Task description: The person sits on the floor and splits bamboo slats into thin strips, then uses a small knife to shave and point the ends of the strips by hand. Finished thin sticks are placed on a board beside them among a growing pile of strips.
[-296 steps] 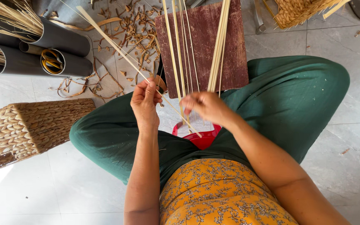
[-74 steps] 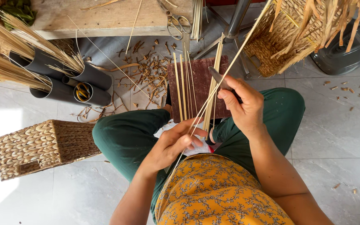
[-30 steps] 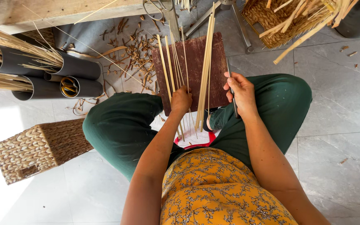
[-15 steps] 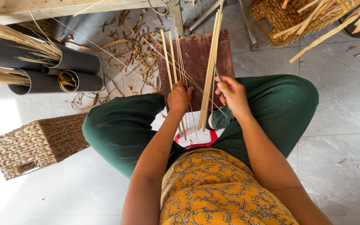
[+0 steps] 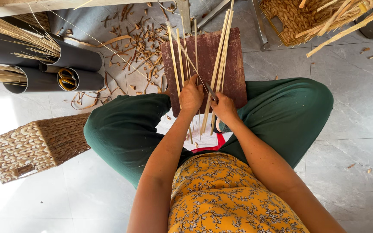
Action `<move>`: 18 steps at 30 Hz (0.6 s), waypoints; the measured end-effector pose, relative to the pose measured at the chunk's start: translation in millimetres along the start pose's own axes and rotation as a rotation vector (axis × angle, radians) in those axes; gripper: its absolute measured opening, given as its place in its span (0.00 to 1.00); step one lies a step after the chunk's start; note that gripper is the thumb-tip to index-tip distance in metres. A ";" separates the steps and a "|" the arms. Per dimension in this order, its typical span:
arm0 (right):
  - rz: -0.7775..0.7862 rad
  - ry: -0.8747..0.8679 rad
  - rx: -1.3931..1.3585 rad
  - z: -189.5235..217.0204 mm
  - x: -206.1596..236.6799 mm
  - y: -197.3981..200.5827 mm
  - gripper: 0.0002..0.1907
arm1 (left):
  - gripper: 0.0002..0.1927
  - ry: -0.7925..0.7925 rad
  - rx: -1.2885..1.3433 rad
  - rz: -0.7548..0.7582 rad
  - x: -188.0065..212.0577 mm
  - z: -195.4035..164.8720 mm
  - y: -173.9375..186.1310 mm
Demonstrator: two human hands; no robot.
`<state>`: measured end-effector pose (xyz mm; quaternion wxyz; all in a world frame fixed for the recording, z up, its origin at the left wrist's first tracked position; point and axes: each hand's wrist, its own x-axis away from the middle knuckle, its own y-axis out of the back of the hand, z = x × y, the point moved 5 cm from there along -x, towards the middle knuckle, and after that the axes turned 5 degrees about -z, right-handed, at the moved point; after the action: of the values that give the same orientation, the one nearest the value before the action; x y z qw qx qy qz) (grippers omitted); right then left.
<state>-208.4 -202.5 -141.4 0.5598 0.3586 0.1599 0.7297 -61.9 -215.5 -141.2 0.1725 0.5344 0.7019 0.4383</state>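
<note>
Left hand [image 5: 191, 94]: at frame centre, fingers closed over pale cane strips [image 5: 216, 73] lying on the board.
Right hand [image 5: 223, 108]: just right of the left, gripping a small dark-handled blade [image 5: 211, 91] against the strips.
Strips: fanned upward across a reddish-brown board [image 5: 238, 64], upper centre.
Board: propped between green-trousered knees [image 5: 290, 112].
Surroundings: dark tubes [image 5: 78, 58] of straw, upper left; woven basket [image 5: 26, 144], lower left; shavings [image 5: 141, 41] on the floor.

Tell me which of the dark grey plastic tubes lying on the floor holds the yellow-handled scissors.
The front dark grey tube, nearest the green-trousered knee: yellow-handled scissors show in its open mouth; the others hold straw.
</note>
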 end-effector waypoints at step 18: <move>0.116 -0.136 -0.405 -1.1 -1.4 -15.9 0.13 | 0.18 -0.010 -0.006 -0.021 10.0 9.7 -4.2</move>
<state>-197.9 -198.5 -152.7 0.5869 0.2959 -0.0490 0.7520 -61.1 -202.6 -147.7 0.1823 0.5283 0.7053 0.4361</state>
